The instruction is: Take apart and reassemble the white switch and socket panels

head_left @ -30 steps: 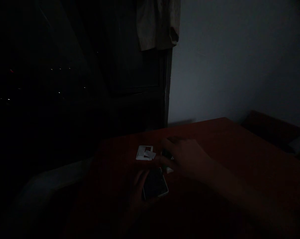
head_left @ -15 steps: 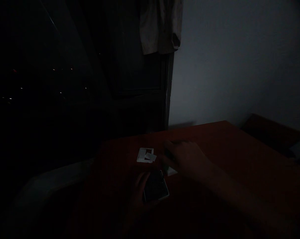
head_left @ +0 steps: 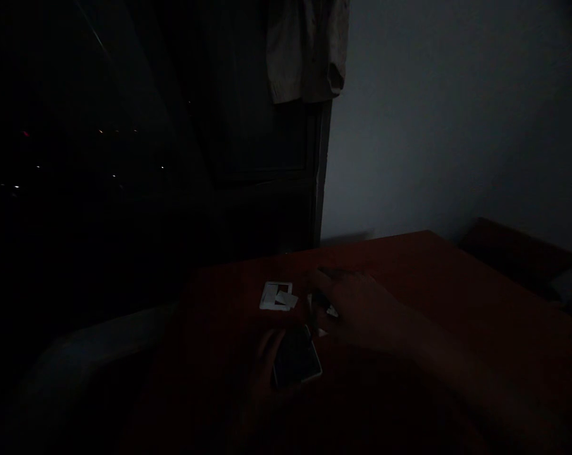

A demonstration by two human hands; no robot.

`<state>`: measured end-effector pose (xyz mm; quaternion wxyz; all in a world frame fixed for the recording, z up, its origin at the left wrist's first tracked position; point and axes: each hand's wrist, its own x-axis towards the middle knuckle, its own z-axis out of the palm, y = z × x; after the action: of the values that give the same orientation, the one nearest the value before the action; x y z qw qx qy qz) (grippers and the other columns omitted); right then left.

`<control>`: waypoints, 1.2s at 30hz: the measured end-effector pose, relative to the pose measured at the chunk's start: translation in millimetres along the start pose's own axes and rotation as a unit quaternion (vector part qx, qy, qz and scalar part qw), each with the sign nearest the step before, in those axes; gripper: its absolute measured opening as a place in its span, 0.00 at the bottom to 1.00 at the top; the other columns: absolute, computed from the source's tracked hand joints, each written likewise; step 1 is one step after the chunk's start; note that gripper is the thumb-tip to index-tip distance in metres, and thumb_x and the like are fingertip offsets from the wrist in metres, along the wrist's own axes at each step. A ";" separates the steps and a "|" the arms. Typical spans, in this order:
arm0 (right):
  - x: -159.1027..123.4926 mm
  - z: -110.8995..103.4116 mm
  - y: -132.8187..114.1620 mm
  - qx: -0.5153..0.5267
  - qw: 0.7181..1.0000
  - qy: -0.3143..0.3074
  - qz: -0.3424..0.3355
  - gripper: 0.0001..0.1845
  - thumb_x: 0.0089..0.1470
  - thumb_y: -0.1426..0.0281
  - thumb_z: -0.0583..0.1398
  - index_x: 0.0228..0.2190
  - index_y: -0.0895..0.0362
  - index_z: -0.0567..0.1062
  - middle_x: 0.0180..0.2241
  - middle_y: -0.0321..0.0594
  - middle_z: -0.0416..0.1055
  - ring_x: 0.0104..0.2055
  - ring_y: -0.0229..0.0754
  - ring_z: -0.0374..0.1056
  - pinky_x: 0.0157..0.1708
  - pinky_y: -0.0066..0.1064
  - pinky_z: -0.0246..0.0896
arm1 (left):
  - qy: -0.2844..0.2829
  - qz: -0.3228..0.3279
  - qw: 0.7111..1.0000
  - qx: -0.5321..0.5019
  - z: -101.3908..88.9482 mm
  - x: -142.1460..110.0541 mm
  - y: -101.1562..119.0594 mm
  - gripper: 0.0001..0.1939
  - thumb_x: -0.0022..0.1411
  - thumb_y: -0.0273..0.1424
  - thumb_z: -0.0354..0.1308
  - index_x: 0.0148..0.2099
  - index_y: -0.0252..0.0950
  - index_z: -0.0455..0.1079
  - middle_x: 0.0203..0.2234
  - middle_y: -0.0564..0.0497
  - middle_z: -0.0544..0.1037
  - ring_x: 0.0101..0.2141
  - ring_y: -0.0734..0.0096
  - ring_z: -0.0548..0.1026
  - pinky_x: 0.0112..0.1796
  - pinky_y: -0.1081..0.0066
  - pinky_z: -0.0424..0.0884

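The light is very dim, so details are faint. My left hand curls round the left side of a dark, flat, squarish box with a pale rim, low over the table. Just beyond it, my right hand arches down with bent fingers over a small dark object with whitish edges, mostly hidden by the fingers. Left of the right hand lies a white square frame. A small white piece like paper overlaps its right side.
The reddish-brown table reaches back to a pale wall. A dark window with points of light fills the left. Cloth hangs above the table's far side. Another reddish-brown wooden edge stands at the right.
My right hand shifts slightly over the small dark object, and its fingers change position. My left hand stays on the box. The whole view has tipped a little.
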<state>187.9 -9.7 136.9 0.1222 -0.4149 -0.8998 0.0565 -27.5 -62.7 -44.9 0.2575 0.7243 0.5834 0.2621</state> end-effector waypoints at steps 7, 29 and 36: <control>-0.7 6.8 6.5 -0.067 0.995 0.017 0.075 0.16 0.61 0.59 0.49 0.39 0.56 0.70 0.31 0.44 0.76 0.29 0.44 0.71 0.24 0.30 0.48 | 0.013 0.008 1.000 -0.009 7.4 -0.2 -9.0 0.40 0.50 0.40 0.64 0.63 0.40 0.56 0.61 0.42 0.60 0.59 0.50 0.61 0.57 0.54 0.60; -4.0 8.4 9.3 -0.026 0.998 0.030 0.038 0.12 0.59 0.61 0.53 0.39 0.56 0.70 0.32 0.43 0.74 0.29 0.43 0.70 0.24 0.30 0.50 | 0.019 -0.001 1.000 0.010 4.9 -1.5 -6.5 0.40 0.49 0.37 0.65 0.63 0.39 0.57 0.60 0.41 0.61 0.58 0.49 0.61 0.56 0.53 0.62; -7.6 2.1 7.9 0.080 0.996 -0.001 -0.037 0.18 0.54 0.66 0.59 0.47 0.54 0.66 0.40 0.42 0.74 0.36 0.42 0.71 0.29 0.29 0.57 | 0.010 0.019 1.000 -0.001 6.4 -0.9 -12.1 0.41 0.49 0.38 0.65 0.63 0.40 0.56 0.59 0.42 0.61 0.57 0.50 0.63 0.55 0.55 0.63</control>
<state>198.0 -10.3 132.0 0.1559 -0.3705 -0.9072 0.1238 -31.9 -61.7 -57.8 0.2471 0.7323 0.5721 0.2746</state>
